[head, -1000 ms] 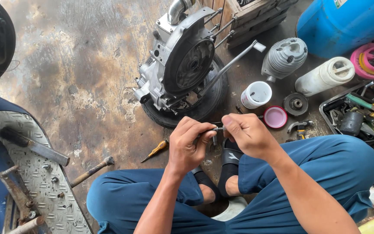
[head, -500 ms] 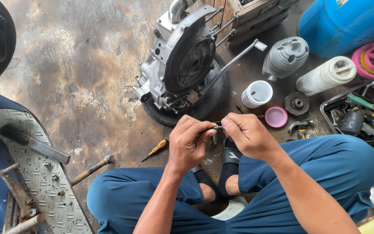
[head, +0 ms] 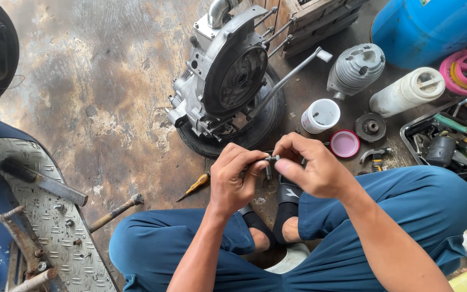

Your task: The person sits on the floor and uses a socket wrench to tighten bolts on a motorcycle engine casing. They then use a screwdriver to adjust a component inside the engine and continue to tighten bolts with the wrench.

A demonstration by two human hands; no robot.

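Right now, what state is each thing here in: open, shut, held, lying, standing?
small metal part: held between both hands' fingertips
left hand: closed on the part
right hand: pinching the part
engine case: upright on a tyre
white cup: upright, open
pink lid: off, flat on floor
screwdriver: lying on floor
hammer: lying on floor

Matt cast-metal engine case (head: 228, 81) (rough, stained concrete floor (head: 98, 97)).

I count two hands (head: 239, 181), one engine (head: 228, 81), one tyre (head: 268, 121), one cup (head: 320, 115), one pink lid (head: 345, 144), one screwdriver (head: 194, 186), one hammer (head: 115, 212), one blue barrel (head: 428, 24)
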